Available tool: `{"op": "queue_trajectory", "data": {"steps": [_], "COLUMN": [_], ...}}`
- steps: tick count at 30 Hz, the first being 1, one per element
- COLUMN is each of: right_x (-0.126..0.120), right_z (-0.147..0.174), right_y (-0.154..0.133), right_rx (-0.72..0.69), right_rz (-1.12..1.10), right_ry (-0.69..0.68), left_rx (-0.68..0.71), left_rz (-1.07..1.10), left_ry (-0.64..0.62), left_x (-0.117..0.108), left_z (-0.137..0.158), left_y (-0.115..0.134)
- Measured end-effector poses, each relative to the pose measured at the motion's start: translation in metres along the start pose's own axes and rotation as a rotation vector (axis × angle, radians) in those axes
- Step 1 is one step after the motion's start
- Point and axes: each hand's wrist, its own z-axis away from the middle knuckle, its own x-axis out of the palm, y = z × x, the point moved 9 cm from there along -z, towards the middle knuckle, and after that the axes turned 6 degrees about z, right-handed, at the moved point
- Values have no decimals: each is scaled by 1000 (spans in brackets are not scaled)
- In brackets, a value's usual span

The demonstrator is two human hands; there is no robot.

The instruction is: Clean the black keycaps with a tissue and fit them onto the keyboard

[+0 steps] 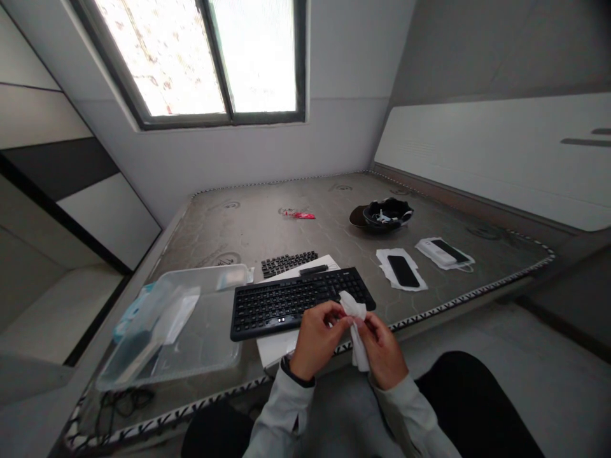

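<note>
Both hands pinch a crumpled white tissue point(359, 348) in front of my body. My left hand point(319, 336) holds its upper part between thumb and forefinger. On the other side, my right hand point(383, 348) is closed round the tissue, which hangs down between the hands. Just beyond lies a black keyboard point(281, 304), tilted across a white board or box point(270, 350). The right end of the keyboard is partly hidden behind the tissue. Behind the keyboard are a sheet of loose black keys point(289, 263) and a small dark bar-shaped piece point(314, 270).
A clear plastic bin point(205, 366) with white and blue items stands at the left, a black cable point(124, 401) before it. To the right lie a phone on white tissue point(403, 271), another phone point(449, 250) and a dark cap point(386, 215). A red packet point(300, 215) lies farther back.
</note>
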Motion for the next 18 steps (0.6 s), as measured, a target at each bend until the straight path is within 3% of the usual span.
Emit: {"op": "queue_trajectory", "data": {"steps": [4,12,18], "right_x": [3,-7,-11], "right_z": [0,1,-1], "right_y": [-1,-5,7], "right_rx": [-4,-50,78], "right_rz": [-60,102,27], "right_ry": [-12,52,40], "left_rx": [12,18,35], "left_rz": [29,21,-2], "left_ry": [-9,-109,-90], "left_x": [1,6,4], "left_z": [0,2,2], "left_y": [3,4,5]}}
